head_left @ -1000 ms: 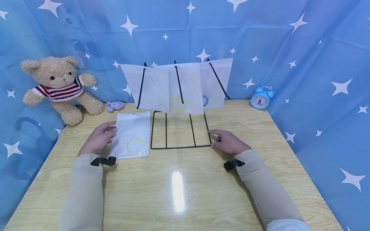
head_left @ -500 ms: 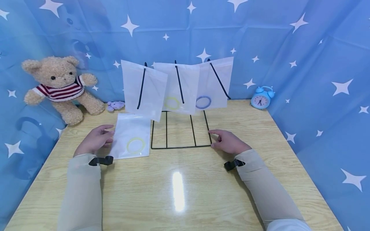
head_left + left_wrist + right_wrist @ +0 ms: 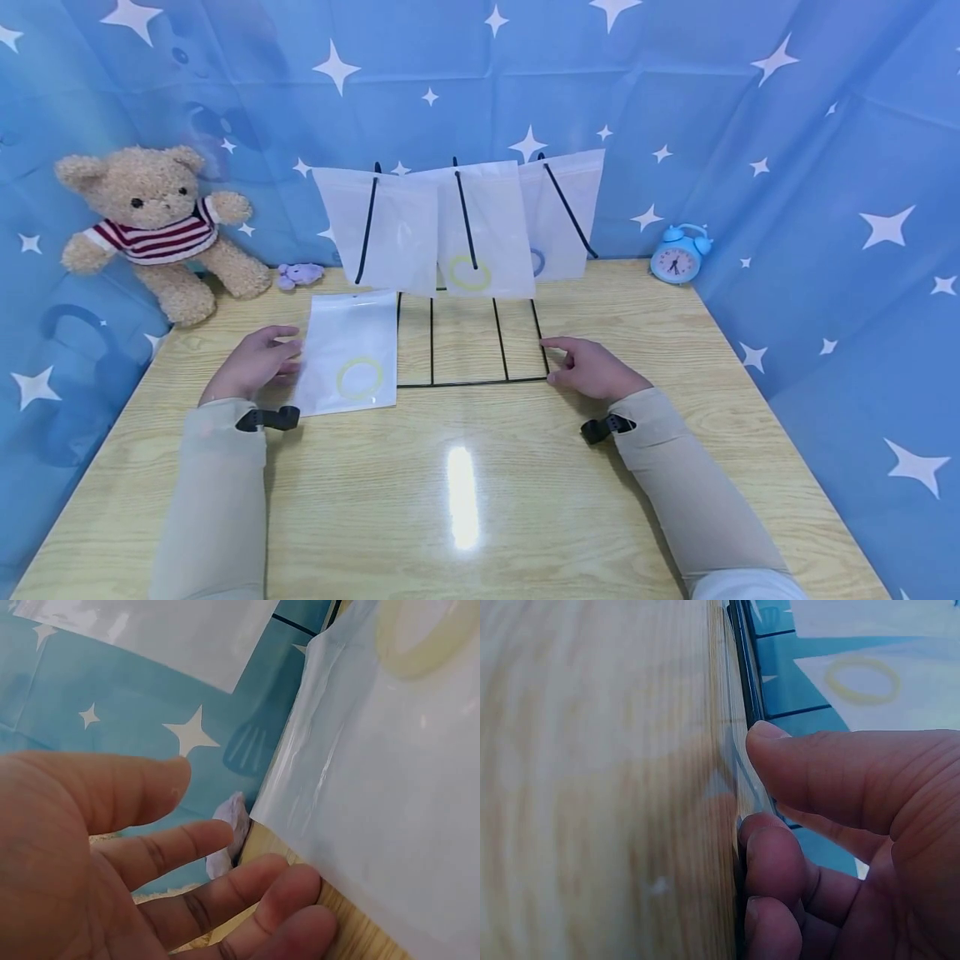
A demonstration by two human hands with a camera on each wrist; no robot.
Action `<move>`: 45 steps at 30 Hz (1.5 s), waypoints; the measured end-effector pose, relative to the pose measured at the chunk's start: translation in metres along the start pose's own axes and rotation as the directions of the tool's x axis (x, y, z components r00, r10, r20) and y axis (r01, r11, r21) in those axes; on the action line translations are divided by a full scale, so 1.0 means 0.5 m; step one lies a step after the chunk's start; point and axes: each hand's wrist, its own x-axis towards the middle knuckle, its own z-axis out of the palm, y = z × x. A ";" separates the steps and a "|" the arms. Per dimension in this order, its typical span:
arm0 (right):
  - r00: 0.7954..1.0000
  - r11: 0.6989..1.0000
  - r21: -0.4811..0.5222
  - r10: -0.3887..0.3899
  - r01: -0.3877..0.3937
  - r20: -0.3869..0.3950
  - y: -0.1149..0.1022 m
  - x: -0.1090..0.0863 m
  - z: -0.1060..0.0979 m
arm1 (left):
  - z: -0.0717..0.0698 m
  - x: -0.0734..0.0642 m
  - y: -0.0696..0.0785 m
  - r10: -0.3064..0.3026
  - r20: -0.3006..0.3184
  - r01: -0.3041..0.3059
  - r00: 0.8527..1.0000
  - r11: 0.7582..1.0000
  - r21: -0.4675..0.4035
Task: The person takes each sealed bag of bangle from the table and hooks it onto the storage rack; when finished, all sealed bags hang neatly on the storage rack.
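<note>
A flat white zip bag point(image 3: 348, 325) with a yellow ring point(image 3: 360, 379) showing through it lies on the table, its right side overlapping the rack's base. My left hand point(image 3: 258, 362) is beside its left edge, fingers loosely spread; in the left wrist view the fingertips are right at the bag's edge point(image 3: 330, 795). The black wire rack point(image 3: 468, 384) stands at the middle, three similar bags on its prongs: the left bag point(image 3: 390, 225), the middle bag point(image 3: 495, 217) and the right bag point(image 3: 566, 233). My right hand point(image 3: 596, 368) touches the base's right bar with thumb and fingertips.
A teddy bear point(image 3: 153, 225) in a striped sweater leans at the back left, near a small purple plush toy point(image 3: 300, 275). A blue alarm clock point(image 3: 677, 254) stands at the back right. The starry blue curtain point(image 3: 465, 83) surrounds the wooden table point(image 3: 525, 500).
The flat bag has shifted slightly right, over the rack's left base bar. The left hand moved left, then partly back right. The hanging bags swing on their prongs; the right hand stays put.
</note>
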 end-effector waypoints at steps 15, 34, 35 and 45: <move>1.000 1.000 0.010 -0.004 0.004 -0.004 -0.002 -0.003 -0.002 | 0.004 0.004 0.010 0.007 0.097 -0.037 0.995 0.949 0.312; 1.000 1.000 0.007 -0.004 0.004 -0.007 0.000 0.000 0.000 | 0.077 -0.003 0.053 0.056 0.001 -0.047 0.998 0.820 0.570; 1.000 1.000 0.007 -0.001 0.001 -0.007 0.000 0.000 0.000 | 0.079 -0.002 0.054 0.058 0.000 -0.047 0.998 0.816 0.576; 1.000 1.000 0.006 -0.003 0.003 -0.008 0.003 0.001 0.001 | 0.072 -0.013 0.053 -0.003 0.022 -0.008 1.000 0.862 0.506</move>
